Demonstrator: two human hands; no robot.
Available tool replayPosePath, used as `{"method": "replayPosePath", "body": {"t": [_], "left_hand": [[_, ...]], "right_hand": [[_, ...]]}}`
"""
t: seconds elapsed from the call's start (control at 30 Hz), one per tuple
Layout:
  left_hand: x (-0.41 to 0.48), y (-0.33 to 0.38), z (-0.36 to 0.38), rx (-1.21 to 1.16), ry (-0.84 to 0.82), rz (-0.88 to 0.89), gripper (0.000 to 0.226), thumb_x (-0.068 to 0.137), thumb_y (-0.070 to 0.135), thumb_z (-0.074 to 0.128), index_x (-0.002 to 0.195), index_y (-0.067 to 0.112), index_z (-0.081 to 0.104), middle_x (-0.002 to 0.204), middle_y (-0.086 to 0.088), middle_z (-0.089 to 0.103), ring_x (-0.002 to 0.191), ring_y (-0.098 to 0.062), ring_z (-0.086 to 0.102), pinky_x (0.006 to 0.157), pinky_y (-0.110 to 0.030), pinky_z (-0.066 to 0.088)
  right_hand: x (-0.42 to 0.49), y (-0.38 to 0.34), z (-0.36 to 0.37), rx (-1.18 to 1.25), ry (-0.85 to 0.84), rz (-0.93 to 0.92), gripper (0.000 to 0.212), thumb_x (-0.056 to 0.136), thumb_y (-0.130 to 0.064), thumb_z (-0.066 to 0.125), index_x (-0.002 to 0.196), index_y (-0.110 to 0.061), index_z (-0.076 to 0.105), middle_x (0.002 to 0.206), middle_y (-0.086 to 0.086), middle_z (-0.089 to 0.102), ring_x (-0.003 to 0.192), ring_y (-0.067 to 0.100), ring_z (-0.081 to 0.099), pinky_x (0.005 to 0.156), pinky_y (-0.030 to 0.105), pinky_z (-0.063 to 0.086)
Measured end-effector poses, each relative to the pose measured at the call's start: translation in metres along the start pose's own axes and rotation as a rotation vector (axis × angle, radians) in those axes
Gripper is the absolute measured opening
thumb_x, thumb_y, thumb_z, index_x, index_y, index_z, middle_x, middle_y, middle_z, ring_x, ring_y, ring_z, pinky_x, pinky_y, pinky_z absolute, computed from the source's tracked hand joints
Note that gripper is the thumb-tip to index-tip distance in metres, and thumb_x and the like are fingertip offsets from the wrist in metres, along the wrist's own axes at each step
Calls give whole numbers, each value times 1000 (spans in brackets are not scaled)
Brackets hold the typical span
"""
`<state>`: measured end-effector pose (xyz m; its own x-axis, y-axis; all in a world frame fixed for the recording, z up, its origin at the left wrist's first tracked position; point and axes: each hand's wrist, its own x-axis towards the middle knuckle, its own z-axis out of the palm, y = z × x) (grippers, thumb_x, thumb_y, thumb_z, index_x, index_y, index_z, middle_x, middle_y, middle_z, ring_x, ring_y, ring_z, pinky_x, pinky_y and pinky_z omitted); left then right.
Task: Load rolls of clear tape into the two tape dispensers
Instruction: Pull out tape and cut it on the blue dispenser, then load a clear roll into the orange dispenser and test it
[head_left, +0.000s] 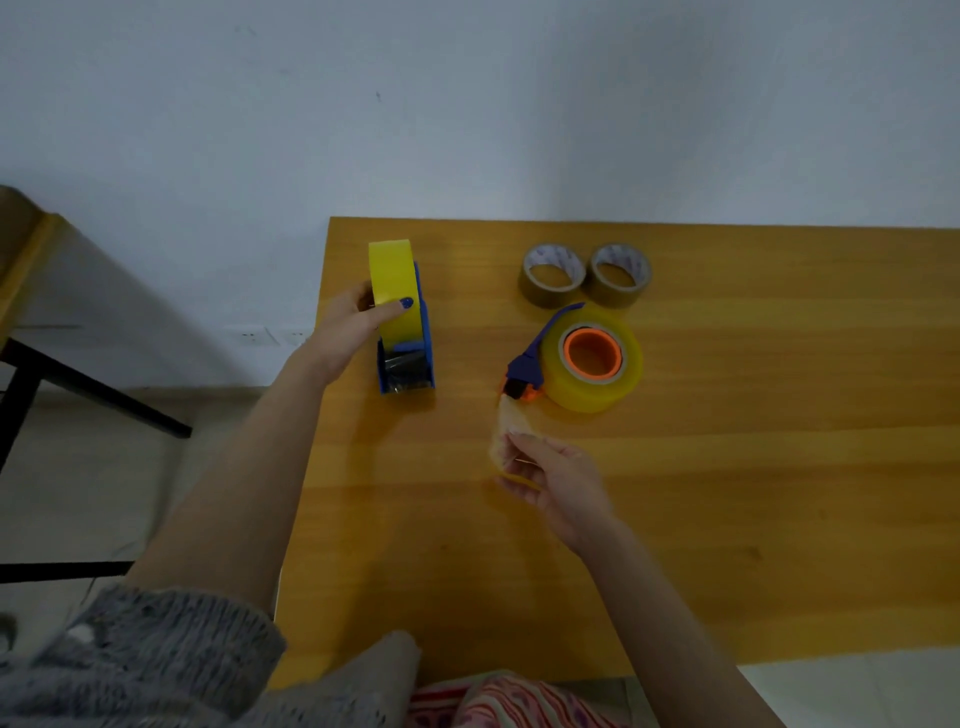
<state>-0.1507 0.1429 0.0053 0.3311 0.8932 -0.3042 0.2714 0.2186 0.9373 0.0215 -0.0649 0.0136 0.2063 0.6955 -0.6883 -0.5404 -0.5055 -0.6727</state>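
A blue tape dispenser (410, 371) stands upright near the table's left edge with a yellowish clear tape roll (392, 283) seated in it. My left hand (353, 322) grips that roll from the left, thumb across its face. To the right, a second blue and orange dispenser (524, 369) lies flat with a clear roll (597, 358) on its orange hub. A strip of clear tape (506, 423) runs from its mouth toward me. My right hand (550, 480) pinches the end of that strip.
Two brown tape rolls (551, 275) (619, 274) lie flat side by side at the back of the wooden table (727, 493), just behind the lying dispenser. A black-legged table (31, 291) stands off to the left. The wall is close behind.
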Motion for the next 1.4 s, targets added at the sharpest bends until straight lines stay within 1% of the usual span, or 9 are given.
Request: {"method": "replayPosePath", "body": {"t": [0.17, 0.47, 0.6, 0.73, 0.87, 1.0, 1.13, 1.3, 1.4], "left_hand": [[-4, 3, 1, 2, 46, 2, 30, 90, 26, 60, 118, 21, 52, 119, -1, 60, 114, -21, 57, 100, -35, 45], [-9, 1, -4, -3, 82, -54, 60, 85, 44, 61, 135, 13, 46, 131, -3, 55, 120, -19, 53, 107, -40, 40], [-24, 5, 2, -16, 418, -55, 63, 89, 38, 57, 140, 9, 35, 139, -4, 43, 128, -18, 42, 109, -34, 34], [-63, 27, 25, -86, 744, 250, 44, 90, 23, 60, 129, 10, 45, 128, 0, 50, 118, -10, 48, 105, -29, 41], [-113, 41, 70, 84, 443, 448, 33, 87, 16, 62, 119, 14, 52, 118, 5, 55, 107, -7, 55, 88, -22, 48], [-147, 25, 109, 354, 45, 637, 56, 74, 35, 70, 123, 16, 49, 124, 4, 52, 114, -3, 49, 88, -13, 42], [-148, 15, 129, 371, 194, 611, 59, 73, 34, 74, 123, 12, 49, 116, 3, 53, 106, 0, 51, 83, -15, 46], [-148, 31, 135, -7, 433, 382, 15, 85, 9, 64, 98, 16, 60, 91, 5, 63, 86, -5, 60, 77, -20, 48], [-148, 40, 132, -164, 438, 314, 12, 88, 5, 60, 84, 17, 62, 81, 0, 63, 79, -10, 59, 76, -24, 49]], "right_hand": [[1, 0, 1, 5, -18, 14, 10, 88, -12, 64, 82, -5, 68, 74, 4, 63, 70, 14, 58, 67, 30, 55], [-2, -3, -3, 13, -50, 19, 10, 87, -12, 64, 82, -5, 68, 74, 4, 63, 70, 13, 57, 72, 32, 55], [-5, -11, -5, -22, -75, -31, 10, 88, -11, 64, 83, -5, 69, 75, 4, 63, 70, 14, 58, 70, 31, 55], [-12, -25, -4, -67, -104, -135, 12, 87, -13, 65, 77, -8, 70, 71, 3, 63, 69, 14, 58, 71, 34, 55], [-21, -38, -3, -123, -47, -233, 14, 83, -18, 70, 72, -9, 70, 64, -1, 64, 66, 13, 60, 78, 41, 55], [-28, -49, -6, -193, 16, -334, 22, 78, -30, 75, 68, -10, 70, 59, -4, 64, 65, 10, 61, 63, 30, 55], [-34, -53, -11, -281, 68, -423, 28, 76, -37, 76, 63, -14, 70, 59, -3, 65, 66, 9, 63, 63, 31, 57], [-40, -53, -19, -306, 62, -428, 27, 76, -37, 76, 62, -16, 68, 55, -9, 63, 61, 3, 62, 68, 33, 57], [-43, -52, -23, -304, 45, -427, 20, 78, -33, 76, 65, -18, 71, 57, -9, 63, 66, 7, 62, 70, 33, 55]]}}
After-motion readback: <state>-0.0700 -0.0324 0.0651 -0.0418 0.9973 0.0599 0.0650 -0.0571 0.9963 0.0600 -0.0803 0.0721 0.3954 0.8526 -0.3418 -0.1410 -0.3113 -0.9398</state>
